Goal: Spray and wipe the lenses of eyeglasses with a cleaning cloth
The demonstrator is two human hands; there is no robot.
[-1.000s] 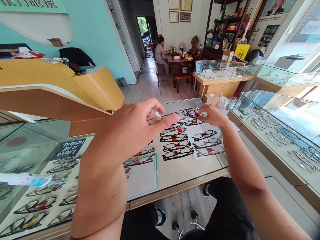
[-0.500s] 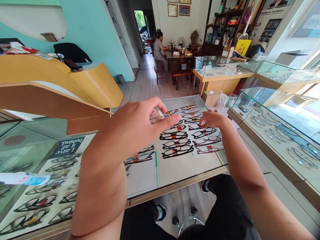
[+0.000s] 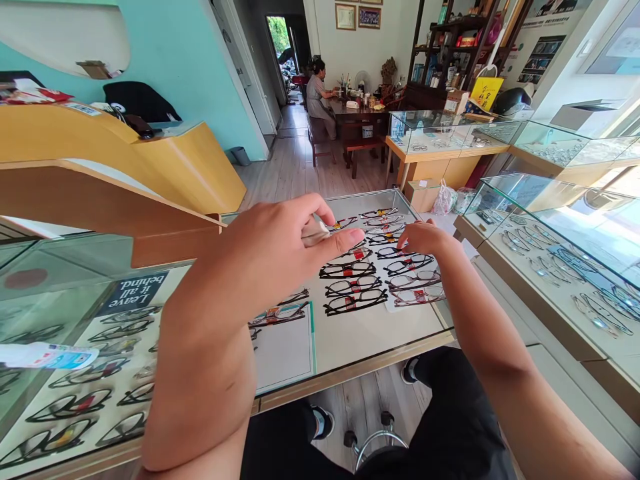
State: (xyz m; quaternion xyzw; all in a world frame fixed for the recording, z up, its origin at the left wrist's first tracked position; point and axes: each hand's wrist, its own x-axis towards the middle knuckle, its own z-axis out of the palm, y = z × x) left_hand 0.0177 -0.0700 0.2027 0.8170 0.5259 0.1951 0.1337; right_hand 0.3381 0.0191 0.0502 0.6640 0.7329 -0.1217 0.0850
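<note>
My left hand (image 3: 270, 250) is raised over the display case (image 3: 345, 347), its fingers curled round a crumpled white cloth (image 3: 314, 231), most of it hidden. My right hand (image 3: 425, 240) reaches down to the right column of frames. Its bent fingers are closed at the right end of a dark pair of eyeglasses (image 3: 390, 253); the fingertips are partly hidden. Two columns of eyeglasses lie in rows on the white base, several with red or yellow tags. The nearest pair of black eyeglasses (image 3: 355, 302) lies below my left thumb.
A green-edged glass pane (image 3: 313, 340) lies left of the columns. Further left, a white bottle (image 3: 50, 355) lies above more eyeglasses. Another glass showcase (image 3: 565, 267) stands at the right. A stool base (image 3: 377, 440) is under me. A person (image 3: 320, 100) sits at a far table.
My right hand has shifted very slightly left at the eyeglasses. The left hand keeps nearly the same place with the cloth.
</note>
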